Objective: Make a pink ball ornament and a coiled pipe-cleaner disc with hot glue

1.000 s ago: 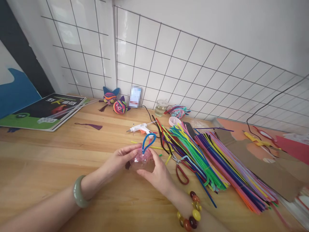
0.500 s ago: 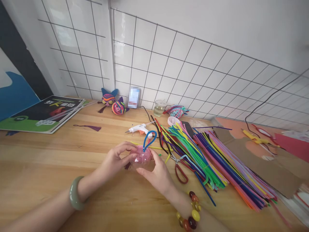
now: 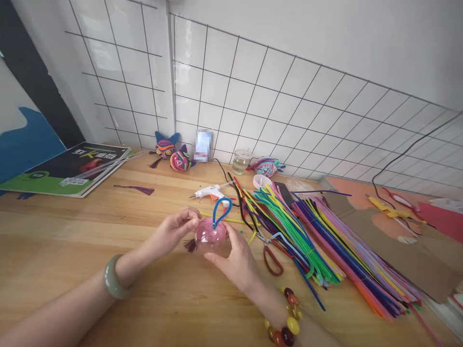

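Note:
A clear round ball [image 3: 213, 245] with pink pipe cleaner [image 3: 209, 225] coiled over its top is in my right hand [image 3: 237, 260], thumb in front and fingers along its right side. A blue pipe cleaner loop [image 3: 221, 207] stands up from the coil. My left hand [image 3: 181, 226] is closed in a pinch at the ball's upper left edge; what lies between its fingertips is too small to make out. A dark tassel [image 3: 190, 246] shows at the ball's left side.
Bundled pipe cleaners [image 3: 307, 236] and red-handled scissors [image 3: 272, 258] lie to the right. Behind the ball rests a white glue gun [image 3: 211, 192]. Decorated balls [image 3: 181, 159], a phone [image 3: 203, 144] and a glass jar [image 3: 240, 163] stand by the wall. A purple tassel [image 3: 142, 190] lies left.
My left hand has drawn its fingers off the ball's front into a pinch at its upper left edge. My right hand still holds the ball. The view has shifted slightly.

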A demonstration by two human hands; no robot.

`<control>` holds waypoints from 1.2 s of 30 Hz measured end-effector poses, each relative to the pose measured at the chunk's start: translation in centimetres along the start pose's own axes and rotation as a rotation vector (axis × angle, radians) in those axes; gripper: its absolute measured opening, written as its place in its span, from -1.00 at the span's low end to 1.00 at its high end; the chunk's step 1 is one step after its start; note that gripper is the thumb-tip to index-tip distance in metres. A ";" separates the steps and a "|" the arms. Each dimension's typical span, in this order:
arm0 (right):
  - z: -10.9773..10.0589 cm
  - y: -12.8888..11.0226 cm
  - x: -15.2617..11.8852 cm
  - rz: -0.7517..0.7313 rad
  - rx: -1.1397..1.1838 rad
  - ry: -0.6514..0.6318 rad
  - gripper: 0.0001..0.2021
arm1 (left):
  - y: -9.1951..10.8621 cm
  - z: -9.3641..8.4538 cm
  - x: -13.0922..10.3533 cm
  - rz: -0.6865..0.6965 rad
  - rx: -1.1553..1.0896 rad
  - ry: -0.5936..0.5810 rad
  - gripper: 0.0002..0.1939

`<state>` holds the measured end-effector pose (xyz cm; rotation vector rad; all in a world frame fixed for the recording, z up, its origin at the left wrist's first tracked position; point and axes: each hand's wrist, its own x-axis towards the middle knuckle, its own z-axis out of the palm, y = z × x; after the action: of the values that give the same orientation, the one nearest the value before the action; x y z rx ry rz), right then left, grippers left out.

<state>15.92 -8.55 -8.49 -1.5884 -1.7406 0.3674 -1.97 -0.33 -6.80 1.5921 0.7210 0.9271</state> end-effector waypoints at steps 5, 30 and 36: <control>-0.1 0.2 0.4 0.040 -0.042 0.035 -0.32 | -0.2 -2.8 1.4 -0.087 -0.433 0.337 -0.82; -1.4 -1.6 0.2 -0.273 0.171 0.079 -0.84 | -0.5 1.8 -0.5 -0.064 -0.195 -0.188 -0.27; -0.9 -2.1 0.0 -0.183 0.213 0.036 -0.92 | -0.9 1.7 -0.9 0.027 0.131 -0.071 -0.29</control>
<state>14.98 -9.13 -6.54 -1.2677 -1.7405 0.4158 -0.92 -1.72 -7.99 1.7451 0.7241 0.8528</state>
